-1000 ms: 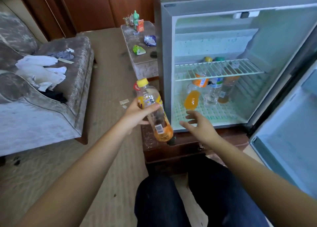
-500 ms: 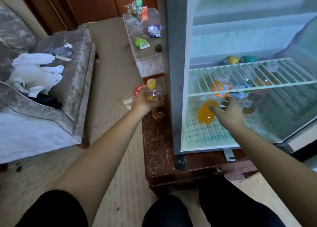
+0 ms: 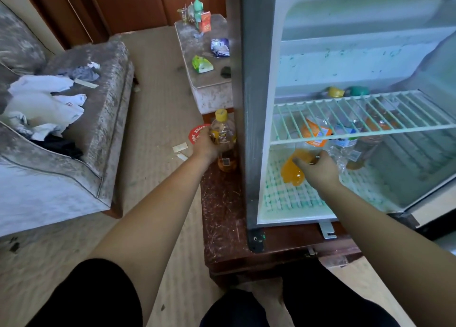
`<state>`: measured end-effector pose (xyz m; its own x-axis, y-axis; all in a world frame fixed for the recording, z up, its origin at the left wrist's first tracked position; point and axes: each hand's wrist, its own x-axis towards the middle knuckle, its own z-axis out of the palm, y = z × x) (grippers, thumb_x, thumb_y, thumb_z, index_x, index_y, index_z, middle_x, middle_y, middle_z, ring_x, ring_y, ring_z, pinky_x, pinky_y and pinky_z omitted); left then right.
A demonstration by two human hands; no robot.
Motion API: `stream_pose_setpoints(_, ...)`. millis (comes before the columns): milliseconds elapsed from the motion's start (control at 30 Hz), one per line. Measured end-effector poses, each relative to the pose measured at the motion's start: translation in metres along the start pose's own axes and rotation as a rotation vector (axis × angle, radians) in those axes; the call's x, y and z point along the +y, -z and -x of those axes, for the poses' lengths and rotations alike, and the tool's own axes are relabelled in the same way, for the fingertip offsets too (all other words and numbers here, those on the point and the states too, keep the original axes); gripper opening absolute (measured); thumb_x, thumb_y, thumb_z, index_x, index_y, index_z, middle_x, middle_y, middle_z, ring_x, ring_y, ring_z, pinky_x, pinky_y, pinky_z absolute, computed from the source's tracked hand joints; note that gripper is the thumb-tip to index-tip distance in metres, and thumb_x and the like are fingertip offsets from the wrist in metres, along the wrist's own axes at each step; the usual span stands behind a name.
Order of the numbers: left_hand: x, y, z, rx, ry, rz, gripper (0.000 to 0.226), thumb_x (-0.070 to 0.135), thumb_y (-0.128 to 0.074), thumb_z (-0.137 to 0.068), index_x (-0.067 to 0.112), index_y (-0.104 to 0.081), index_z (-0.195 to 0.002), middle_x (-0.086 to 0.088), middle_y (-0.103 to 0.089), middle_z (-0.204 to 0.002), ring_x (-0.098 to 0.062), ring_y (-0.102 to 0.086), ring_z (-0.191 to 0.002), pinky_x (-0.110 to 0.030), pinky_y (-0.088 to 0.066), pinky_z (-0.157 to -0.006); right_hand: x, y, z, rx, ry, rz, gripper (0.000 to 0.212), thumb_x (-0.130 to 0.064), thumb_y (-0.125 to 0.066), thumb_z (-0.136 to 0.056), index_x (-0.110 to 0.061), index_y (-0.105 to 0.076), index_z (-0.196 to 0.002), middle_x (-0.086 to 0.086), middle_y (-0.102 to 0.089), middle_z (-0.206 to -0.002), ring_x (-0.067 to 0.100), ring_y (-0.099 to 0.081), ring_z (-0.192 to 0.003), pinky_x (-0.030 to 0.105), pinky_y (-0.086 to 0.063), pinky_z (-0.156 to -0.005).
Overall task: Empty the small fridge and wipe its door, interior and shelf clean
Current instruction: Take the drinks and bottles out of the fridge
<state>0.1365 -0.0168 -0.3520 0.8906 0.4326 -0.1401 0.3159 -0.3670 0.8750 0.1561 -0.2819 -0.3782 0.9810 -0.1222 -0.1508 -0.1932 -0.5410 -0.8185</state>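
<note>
The small fridge [image 3: 256, 104] stands open on a dark wooden stand [image 3: 222, 218]. My left hand [image 3: 204, 145] grips a yellow-capped bottle of amber drink [image 3: 223, 134], upright on the stand just left of the fridge wall. Inside, under the white wire shelf [image 3: 357, 114], my right hand [image 3: 318, 168] closes around an orange drink bottle [image 3: 292, 170] lying on the fridge floor. A clear water bottle [image 3: 343, 144] and a brown drink bottle [image 3: 362, 149] stand behind it. Yellow and green caps poke above the shelf at the back.
A grey upholstered stool [image 3: 209, 80] behind the stand carries snack packets, a red box and a green bottle. A grey sofa [image 3: 61, 134] with white clothes sits at left. Paper scraps lie on the carpet [image 3: 153, 119]. My knees are at the bottom edge.
My left hand carried the yellow-capped bottle from in front of the fridge to the stand beside it. My right hand reached into the fridge and closed on the orange bottle.
</note>
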Motion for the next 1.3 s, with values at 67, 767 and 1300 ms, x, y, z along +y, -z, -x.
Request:
stream_pose_setpoints(67,0.000,0.004,0.001,-0.020,0.024,0.008,0.070,0.010,-0.078,-0.079,0.011,-0.041,-0.138,-0.004,-0.058,-0.113,-0.022,-0.058,-0.105,-0.038,-0.049,-0.097,0.003,0.003,0.007,0.015,0.021,0.075,0.050,-0.040,-0.072,-0.080,-0.008,-0.051,-0.113,0.006,-0.057,-0.091,0.030,-0.059,-0.091,0.038,-0.048,-0.072)
stream_pose_setpoints(767,0.028,0.044,0.233,-0.537,-0.136,0.104,0.056,0.022,-0.077,-0.082,0.020,-0.052,-0.132,0.001,-0.066,-0.122,-0.014,-0.065,-0.109,-0.037,-0.056,-0.090,0.008,0.017,0.241,-0.307,0.384,0.063,0.036,-0.034,-0.081,-0.071,-0.021,-0.055,-0.094,-0.011,-0.062,-0.082,0.007,-0.060,-0.076,0.022,-0.046,-0.065)
stream_pose_setpoints(1300,-0.012,0.069,0.072,0.119,0.006,-0.070,0.079,0.056,-0.073,-0.033,0.022,-0.052,-0.101,0.000,-0.064,-0.102,-0.023,-0.064,-0.099,-0.041,-0.052,-0.084,0.005,0.060,0.035,0.249,0.038,-0.081,0.066,-0.033,-0.075,-0.080,-0.001,-0.042,-0.127,0.017,-0.053,-0.124,0.035,-0.054,-0.113,0.045,-0.046,-0.091)
